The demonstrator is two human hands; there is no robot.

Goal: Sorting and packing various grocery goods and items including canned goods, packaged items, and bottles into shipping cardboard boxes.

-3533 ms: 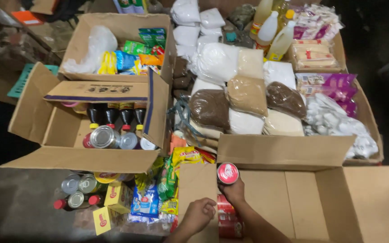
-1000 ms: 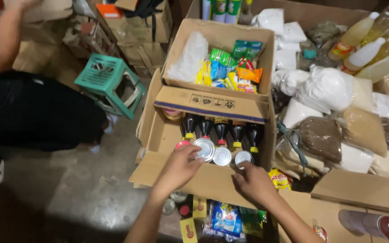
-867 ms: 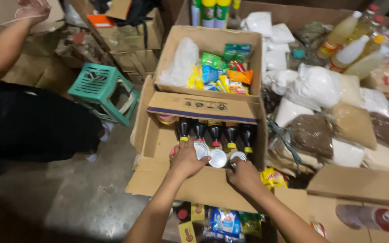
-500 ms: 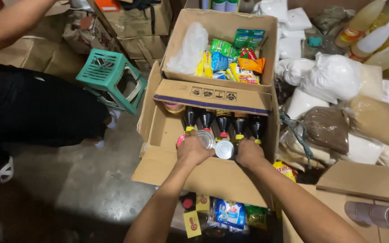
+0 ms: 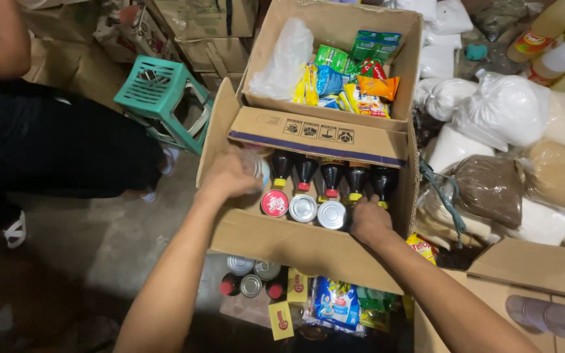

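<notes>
An open cardboard box point(image 5: 295, 248) holds a row of dark bottles point(image 5: 331, 175) with red and yellow caps. In front of them stand cans, a red-topped can point(image 5: 274, 202) and two silver-topped cans point(image 5: 303, 208). My left hand point(image 5: 229, 176) is at the box's left end, its fingers closed around a pale can point(image 5: 259, 168) that is mostly hidden. At the right end of the can row my right hand point(image 5: 369, 221) reaches into the box with curled fingers. What lies under it is hidden.
Behind is a second open box point(image 5: 335, 19) with snack packets and a white bag. A teal stool point(image 5: 158, 98) and a person in black stand at the left. Bags of grain point(image 5: 492, 189) lie right. Loose cans and packets point(image 5: 256, 284) sit on the floor below.
Both hands have reached deeper into the bottle box. My left hand moved to its left end and closed on a can. My right hand slid to the right end of the can row.
</notes>
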